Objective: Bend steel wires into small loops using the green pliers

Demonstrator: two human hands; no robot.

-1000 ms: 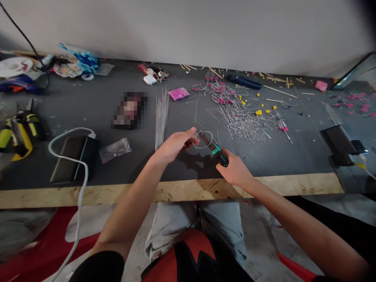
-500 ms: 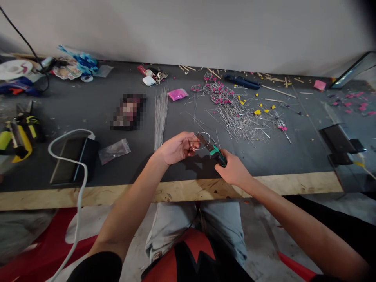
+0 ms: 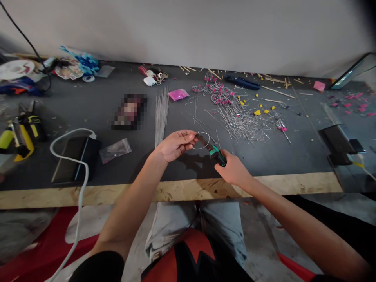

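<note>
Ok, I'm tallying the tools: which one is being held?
The green-and-black tool, in the right hand. The yellow-and-black tools lie untouched at the left, the dark blue one at the back.

Impossible to read with certainty any word, brand or number, also on the green-and-black tool (image 3: 215,152). On the red-and-black shirt (image 3: 188,244), jagged almost like a letter W, but not sure as writing. On the dark rectangular object (image 3: 129,111), pixelated beyond reading.
</note>
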